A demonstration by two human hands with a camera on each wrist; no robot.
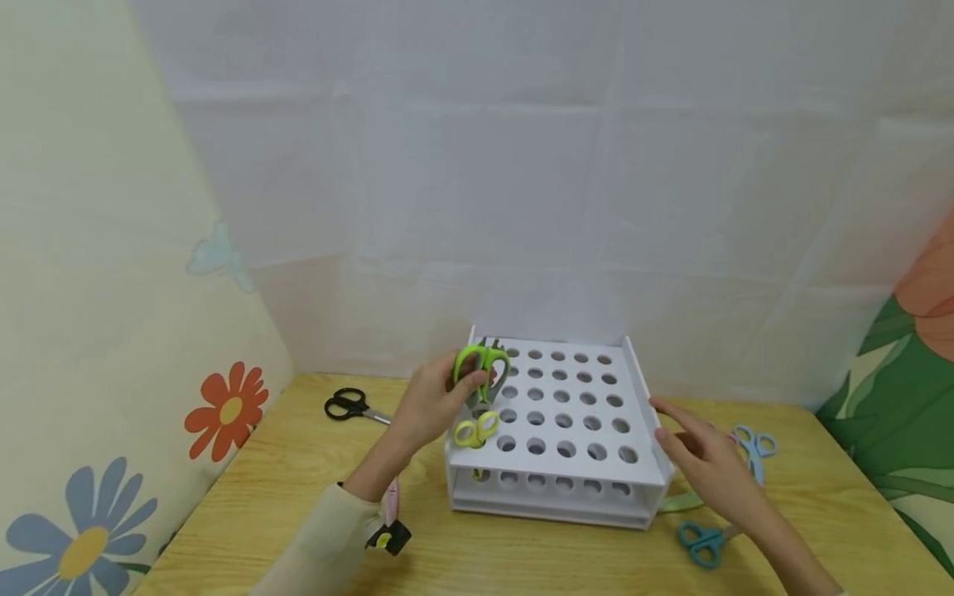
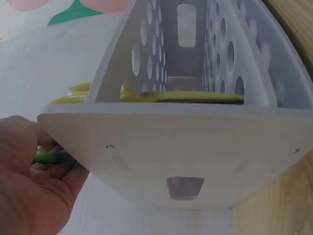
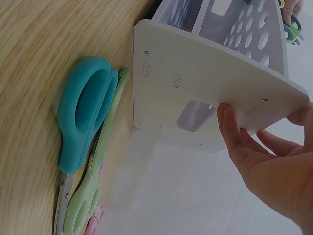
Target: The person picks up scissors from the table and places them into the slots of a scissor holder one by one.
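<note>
My left hand (image 1: pixel 432 403) grips green-handled scissors (image 1: pixel 483 364) by the handles, over the left column of holes in a white perforated rack (image 1: pixel 550 436). The blades of these scissors are partly hidden, and I cannot tell whether their tips are in a hole. Just in front of them, yellow scissors (image 1: pixel 465 434) stand in the front left hole, handles up; through the rack's open side in the left wrist view their yellow length (image 2: pixel 181 96) shows. My right hand (image 3: pixel 274 161) touches the rack's right side panel (image 3: pixel 166 98) with its fingertips, near the upper edge.
Black scissors (image 1: pixel 346 404) lie left of the rack, and a pink tool with a black end (image 1: pixel 391 538) lies near my left forearm. On the right are teal scissors (image 3: pixel 80 115), light green scissors (image 3: pixel 85 198) and light blue scissors (image 1: pixel 754 445). A white sheet (image 1: pixel 484 165) hangs behind.
</note>
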